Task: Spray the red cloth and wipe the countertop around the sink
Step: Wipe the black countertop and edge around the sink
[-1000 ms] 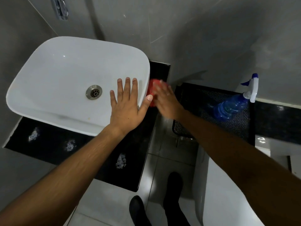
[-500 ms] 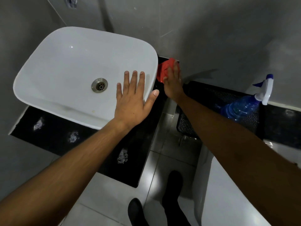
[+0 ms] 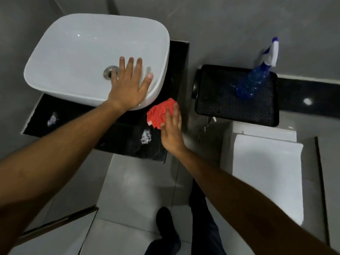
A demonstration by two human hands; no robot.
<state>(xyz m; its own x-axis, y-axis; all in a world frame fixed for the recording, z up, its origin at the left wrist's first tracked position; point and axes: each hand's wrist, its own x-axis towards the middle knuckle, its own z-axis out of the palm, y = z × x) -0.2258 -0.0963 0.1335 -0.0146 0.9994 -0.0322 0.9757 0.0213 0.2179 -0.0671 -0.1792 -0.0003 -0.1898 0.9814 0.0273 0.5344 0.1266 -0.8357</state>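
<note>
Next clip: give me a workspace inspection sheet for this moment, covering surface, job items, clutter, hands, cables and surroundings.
Surface: black countertop with whitish smudges, around a white sink.
Job's things: red cloth bunched on the countertop right of the sink; blue spray bottle on a black tray.
Clutter: nothing seen.
Hands: left hand flat on the sink's front rim; right hand flat, pressing the cloth.
Cables: nothing seen.
Surroundings: grey walls, pale tiled floor, white toilet tank below the tray.

A glossy white ceramic-looking sink [image 3: 77,57] with a dull metal drain [image 3: 110,71] sat on a polished black table [image 3: 127,137]; the red cloth [image 3: 160,115] looked soft and creased, the blue spray bottle [image 3: 257,78] translucent plastic.
</note>
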